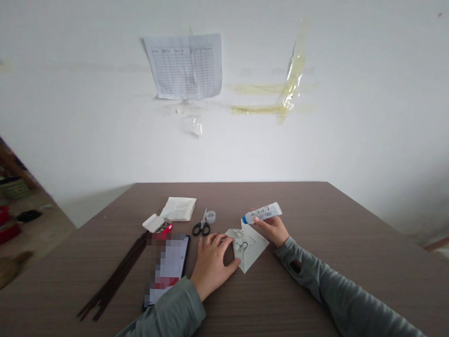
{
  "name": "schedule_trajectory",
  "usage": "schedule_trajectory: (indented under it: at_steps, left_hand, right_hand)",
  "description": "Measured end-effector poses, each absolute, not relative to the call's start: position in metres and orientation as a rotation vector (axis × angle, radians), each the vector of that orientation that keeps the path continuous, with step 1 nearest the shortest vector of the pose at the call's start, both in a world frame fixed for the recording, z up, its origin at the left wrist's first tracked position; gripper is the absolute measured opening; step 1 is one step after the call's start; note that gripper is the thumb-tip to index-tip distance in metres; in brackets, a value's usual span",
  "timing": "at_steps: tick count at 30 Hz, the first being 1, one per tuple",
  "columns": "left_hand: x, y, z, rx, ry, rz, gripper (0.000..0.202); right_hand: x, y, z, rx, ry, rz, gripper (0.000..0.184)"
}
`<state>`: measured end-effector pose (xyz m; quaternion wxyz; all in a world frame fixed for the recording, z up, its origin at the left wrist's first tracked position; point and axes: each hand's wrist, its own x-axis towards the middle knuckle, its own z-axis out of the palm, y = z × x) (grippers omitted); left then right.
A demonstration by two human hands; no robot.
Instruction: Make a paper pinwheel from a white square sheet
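In the head view, my right hand [276, 230] is closed around a white glue-like tube [267, 213] with a blue tip. The tube is tilted, its blue end pointing left and down over a folded sheet of paper [254, 249]. On the paper lies a small dark curved piece [243, 246], too small to name. My left hand [214, 264] rests on the table with spread fingers, its thumb and index fingertip touching the paper's left edge. Just beyond that hand are black-handled scissors [201, 228] and a small translucent round cup or cap [210, 216].
Left of my left hand lies a phone [171, 265], its screen partly pixelated. Further left are thin dark brown strips [115, 278] and an open red-and-white box [164, 228] of small metal pieces. A paper booklet [179, 208] lies behind. The wall [247, 154] borders the table's far edge.
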<state>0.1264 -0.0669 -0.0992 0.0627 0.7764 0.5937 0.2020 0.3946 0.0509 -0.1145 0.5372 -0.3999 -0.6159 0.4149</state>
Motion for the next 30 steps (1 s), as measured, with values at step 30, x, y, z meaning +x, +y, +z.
schedule_trajectory:
  at_steps: [30]
  left_hand:
    - [0.124,-0.065,-0.100,2.365,1.774,0.621,0.049]
  right_hand:
    - [0.419,0.066,-0.128,-1.039,-1.634,0.303,0.037]
